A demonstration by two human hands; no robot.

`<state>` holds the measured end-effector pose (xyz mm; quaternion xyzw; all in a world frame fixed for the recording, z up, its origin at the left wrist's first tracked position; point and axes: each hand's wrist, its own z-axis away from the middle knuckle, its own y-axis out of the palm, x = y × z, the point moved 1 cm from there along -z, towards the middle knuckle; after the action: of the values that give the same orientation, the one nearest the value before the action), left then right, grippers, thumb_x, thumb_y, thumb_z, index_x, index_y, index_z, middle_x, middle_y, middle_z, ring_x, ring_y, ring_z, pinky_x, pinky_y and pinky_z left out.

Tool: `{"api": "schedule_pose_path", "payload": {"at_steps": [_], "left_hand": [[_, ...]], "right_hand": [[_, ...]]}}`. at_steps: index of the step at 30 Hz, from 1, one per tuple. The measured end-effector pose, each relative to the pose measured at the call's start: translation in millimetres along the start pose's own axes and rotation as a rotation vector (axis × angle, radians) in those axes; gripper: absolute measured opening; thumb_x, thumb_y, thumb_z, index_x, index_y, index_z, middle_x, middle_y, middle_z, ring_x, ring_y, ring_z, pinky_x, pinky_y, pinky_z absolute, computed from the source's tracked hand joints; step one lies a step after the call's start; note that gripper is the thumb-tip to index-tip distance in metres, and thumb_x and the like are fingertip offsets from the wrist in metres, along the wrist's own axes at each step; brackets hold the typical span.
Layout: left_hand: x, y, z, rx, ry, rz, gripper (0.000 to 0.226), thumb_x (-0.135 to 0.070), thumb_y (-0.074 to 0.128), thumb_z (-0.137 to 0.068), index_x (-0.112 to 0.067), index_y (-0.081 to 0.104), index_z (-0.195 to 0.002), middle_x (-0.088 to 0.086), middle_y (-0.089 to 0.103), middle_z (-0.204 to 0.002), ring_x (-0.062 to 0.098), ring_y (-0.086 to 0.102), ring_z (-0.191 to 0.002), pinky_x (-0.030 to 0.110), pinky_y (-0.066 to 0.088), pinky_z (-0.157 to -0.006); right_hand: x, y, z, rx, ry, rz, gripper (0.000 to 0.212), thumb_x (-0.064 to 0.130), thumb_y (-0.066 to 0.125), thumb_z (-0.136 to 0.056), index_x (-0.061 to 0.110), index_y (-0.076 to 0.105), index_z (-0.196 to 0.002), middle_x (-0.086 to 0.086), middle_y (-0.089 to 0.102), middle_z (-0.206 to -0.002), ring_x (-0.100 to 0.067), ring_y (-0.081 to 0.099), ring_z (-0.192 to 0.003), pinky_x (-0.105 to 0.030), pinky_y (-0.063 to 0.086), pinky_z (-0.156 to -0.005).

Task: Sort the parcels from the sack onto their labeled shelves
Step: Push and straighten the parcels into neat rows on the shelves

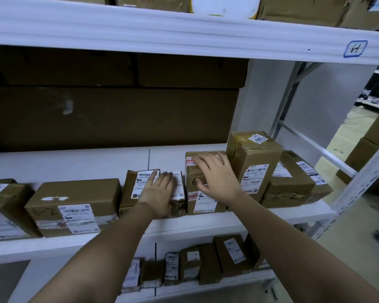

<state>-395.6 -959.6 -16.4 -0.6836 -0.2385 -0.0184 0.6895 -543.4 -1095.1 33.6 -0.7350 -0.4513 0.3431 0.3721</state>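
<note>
Brown cardboard parcels with white labels stand in a row on the white middle shelf [85, 162]. My left hand [160, 193] lies flat, fingers straight, on a low labelled parcel [131, 189] in the middle of the row. My right hand [217, 173] rests with spread fingers on top of the taller box [193, 200] right beside it. A tall upright box [253, 165] stands just right of that one, touching it. The sack is not in view.
A wide box marked 6-2 [74, 206] and another box [0, 208] sit at the left. Large cartons [109, 114] fill the back of the shelf. Small parcels [184, 267] line the lower shelf. The upper shelf edge carries a handwritten tag [356, 49]. A floor aisle opens at the right.
</note>
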Motion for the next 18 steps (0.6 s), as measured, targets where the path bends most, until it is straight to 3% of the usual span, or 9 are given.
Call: {"api": "schedule_pose_path", "payload": {"at_steps": [3,6,10,15,18], "left_hand": [[19.2,-8.7,21.7,-0.127,-0.06,0.018,0.072,-0.035,0.04,-0.091,-0.008,0.012,-0.151,0.012,0.015,-0.157,0.025,0.009,-0.147,0.046,-0.008,-0.117],[42.2,-12.7,47.6,-0.191,-0.149,0.029,0.068,-0.033,0.04,-0.091,-0.008,0.02,-0.151,0.012,0.022,-0.157,0.025,0.014,-0.146,0.048,-0.005,-0.117],[80.4,-5.3,90.4,-0.193,-0.224,0.065,0.072,-0.04,0.045,-0.086,-0.017,0.024,-0.151,0.007,0.024,-0.157,0.025,0.017,-0.146,0.049,0.001,-0.118],[128.7,15.0,125.0,-0.069,-0.283,0.004,0.088,-0.061,0.041,-0.084,-0.028,-0.001,-0.153,0.003,0.002,-0.161,0.025,-0.001,-0.148,0.051,-0.005,-0.118],[153.8,27.2,132.5,-0.022,-0.281,-0.022,0.095,-0.061,0.049,-0.084,-0.029,-0.01,-0.152,0.005,-0.002,-0.161,0.03,-0.004,-0.148,0.053,-0.007,-0.116]], "right_hand": [[32.9,-3.9,-14.5,-0.115,-0.103,-0.068,0.044,0.029,0.058,-0.084,0.019,0.056,-0.128,0.0,0.058,-0.127,-0.019,0.052,-0.12,-0.04,0.035,-0.106],[63.4,0.1,-24.6,-0.091,-0.159,-0.136,0.047,0.021,0.058,-0.084,0.016,0.056,-0.13,-0.002,0.059,-0.127,-0.021,0.054,-0.119,-0.038,0.038,-0.103],[106.1,15.2,-32.0,0.185,-0.15,-0.231,0.061,0.025,0.051,-0.09,0.019,0.032,-0.147,-0.002,0.036,-0.15,-0.02,0.03,-0.139,-0.037,0.023,-0.113],[153.8,36.8,-40.8,0.528,-0.068,-0.171,0.089,0.052,0.059,-0.087,0.026,0.007,-0.154,0.0,0.005,-0.162,-0.029,0.003,-0.148,-0.051,0.01,-0.116],[174.2,48.8,-45.7,0.631,0.021,-0.107,0.094,0.053,0.062,-0.086,0.029,0.002,-0.154,0.001,-0.003,-0.162,-0.037,-0.006,-0.147,-0.06,0.007,-0.114]]}}
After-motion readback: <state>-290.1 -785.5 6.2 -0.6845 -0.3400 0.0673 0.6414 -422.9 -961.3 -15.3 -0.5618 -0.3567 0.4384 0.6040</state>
